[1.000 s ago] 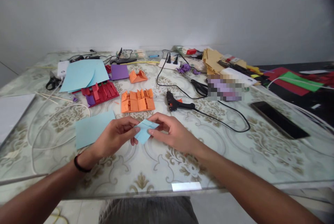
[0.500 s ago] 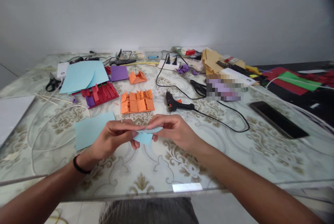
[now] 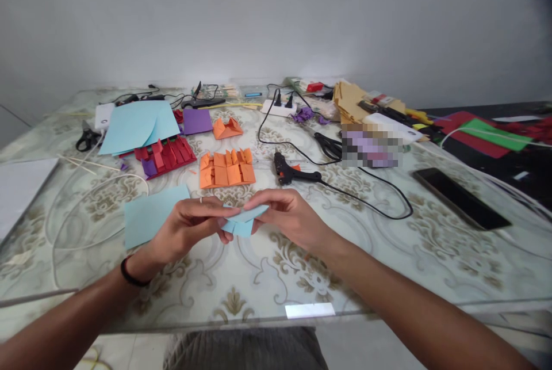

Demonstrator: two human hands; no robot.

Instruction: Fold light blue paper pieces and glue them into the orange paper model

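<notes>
A small folded light-blue paper piece (image 3: 244, 221) is held just above the patterned table (image 3: 388, 255) between both hands. My left hand (image 3: 190, 227) pinches its left side, fingers closed on it. My right hand (image 3: 287, 216) pinches its right side from above. A larger light-blue sheet (image 3: 149, 213) lies flat just left of my left hand. Behind the hands lies a row of folded orange paper pieces (image 3: 227, 167).
A black glue gun (image 3: 293, 172) with its cable lies behind my right hand. Red folded pieces (image 3: 166, 154), blue sheets (image 3: 135, 122), a purple square (image 3: 197, 119), two pairs of scissors (image 3: 328, 144), a power strip (image 3: 279, 107) and a dark phone (image 3: 461, 197) spread across the table.
The blue piece went from lying open and flat between my fingers to being folded over and held edge-on. Both hands shifted slightly upward.
</notes>
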